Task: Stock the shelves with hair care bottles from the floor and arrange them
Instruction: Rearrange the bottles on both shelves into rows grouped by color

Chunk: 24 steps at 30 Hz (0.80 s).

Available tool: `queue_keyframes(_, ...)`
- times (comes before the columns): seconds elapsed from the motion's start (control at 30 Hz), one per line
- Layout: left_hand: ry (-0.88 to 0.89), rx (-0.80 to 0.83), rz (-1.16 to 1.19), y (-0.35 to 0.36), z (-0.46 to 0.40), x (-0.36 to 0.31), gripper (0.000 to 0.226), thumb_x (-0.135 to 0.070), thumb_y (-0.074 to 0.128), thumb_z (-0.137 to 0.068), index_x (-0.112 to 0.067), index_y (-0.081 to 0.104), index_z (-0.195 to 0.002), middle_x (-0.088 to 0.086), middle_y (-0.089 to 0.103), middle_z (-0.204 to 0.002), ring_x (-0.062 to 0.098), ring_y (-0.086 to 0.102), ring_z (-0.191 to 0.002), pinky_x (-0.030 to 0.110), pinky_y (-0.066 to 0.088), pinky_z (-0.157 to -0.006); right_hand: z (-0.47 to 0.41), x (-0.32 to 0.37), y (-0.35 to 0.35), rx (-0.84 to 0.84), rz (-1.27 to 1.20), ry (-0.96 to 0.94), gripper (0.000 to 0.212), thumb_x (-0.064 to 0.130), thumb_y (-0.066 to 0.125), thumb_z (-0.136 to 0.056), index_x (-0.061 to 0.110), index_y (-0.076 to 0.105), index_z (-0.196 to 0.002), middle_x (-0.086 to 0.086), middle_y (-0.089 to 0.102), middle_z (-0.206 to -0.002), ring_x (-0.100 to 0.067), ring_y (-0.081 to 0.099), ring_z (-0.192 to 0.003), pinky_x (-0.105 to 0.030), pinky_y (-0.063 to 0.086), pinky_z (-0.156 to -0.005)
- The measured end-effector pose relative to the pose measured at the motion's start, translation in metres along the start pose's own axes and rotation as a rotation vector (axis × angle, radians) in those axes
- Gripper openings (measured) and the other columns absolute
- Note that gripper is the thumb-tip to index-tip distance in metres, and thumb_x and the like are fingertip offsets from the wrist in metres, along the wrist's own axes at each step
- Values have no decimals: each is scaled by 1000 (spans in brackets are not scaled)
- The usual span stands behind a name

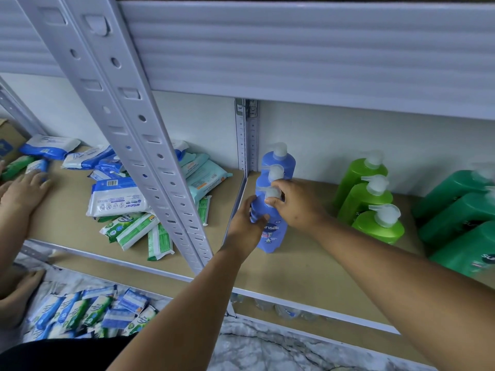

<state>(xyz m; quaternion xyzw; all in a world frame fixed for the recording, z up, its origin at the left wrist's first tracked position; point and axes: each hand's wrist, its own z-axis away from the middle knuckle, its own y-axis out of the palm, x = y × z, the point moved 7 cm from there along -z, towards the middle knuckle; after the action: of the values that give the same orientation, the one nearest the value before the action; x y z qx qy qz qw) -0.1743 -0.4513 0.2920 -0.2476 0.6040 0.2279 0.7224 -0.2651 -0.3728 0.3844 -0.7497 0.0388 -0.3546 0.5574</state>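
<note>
Bare shelf board (308,253) between blue bottles (270,210) and green bottles (375,210) — passable.

- The left hand (247,218) is extended forward, fingers curled, thumb opposed in a grip.
- The right hand (294,203) is extended alongside, fingertips pinched together; both forearms are bare.

We have one view only, worn on the head, looking forward and down into a shelf (302,263) from close range. Our forearms reach in from the bottom edge, a white upright (139,145) crosses the left foreground, and floor shows below.
</note>
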Motion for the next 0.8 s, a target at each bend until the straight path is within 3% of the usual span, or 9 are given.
queue_keyframes(0.17, 5, -7, -7, 0, 1, 1, 45, -4, 60, -89, -43, 52, -109, -14, 66, -105, 16, 63, -102, 46, 48, -99, 1, 0, 1, -6, -7, 18, 21, 26, 58, -93, 5, 55, -95, -5, 48, -80, -21, 44, -71, -28, 24, -55)
queue_keyframes(0.33, -9, 8, -12, 1, 1, -1, 43, -5, 60, -90, -43, 53, -106, -17, 64, -103, 6, 62, -97, 39, 48, -99, 0, -1, 0, 1, 12, 1, 21, 29, 60, -91, 14, 47, -85, -4, 47, -77, -22, 44, -70, -26, 25, -53)
queue_keyframes(0.47, -32, -23, 38, 0, -3, -6, 36, -20, 59, -91, -25, 56, -127, -1, 64, -120, 17, 60, -112, 37, 46, -101, -2, -6, -13, -79, -138, 12, 38, 41, 65, -86, 3, 61, -93, -9, 66, -86, -25, 60, -78, -34, 48, -71)
queue_keyframes(0.6, -61, -93, 0, -4, -15, -15, 43, -30, 53, -93, -23, 49, -136, 2, 57, -133, 18, 54, -121, 39, 42, -106, -21, -21, -25, -95, -122, 38, 28, 29, 59, -92, 8, 64, -110, -12, 68, -105, -29, 63, -96, -38, 48, -85)
queue_keyframes(0.7, -60, -138, -29, -6, -28, -19, 41, -20, 50, -95, -23, 50, -135, 2, 57, -132, 20, 53, -122, 41, 41, -106, -37, -28, -24, -30, -55, 43, 36, 24, 57, -93, 10, 56, -126, -12, 61, -122, -30, 57, -109, -35, 44, -91)
queue_keyframes(0.8, -33, -149, -24, -5, -39, -27, 44, -4, 45, -92, -21, 53, -132, -1, 60, -122, 15, 56, -111, 28, 42, -96, -51, -32, -15, 11, -64, 51, 44, 27, 60, -91, 9, 52, -131, -13, 59, -125, -29, 56, -110, -34, 43, -92)
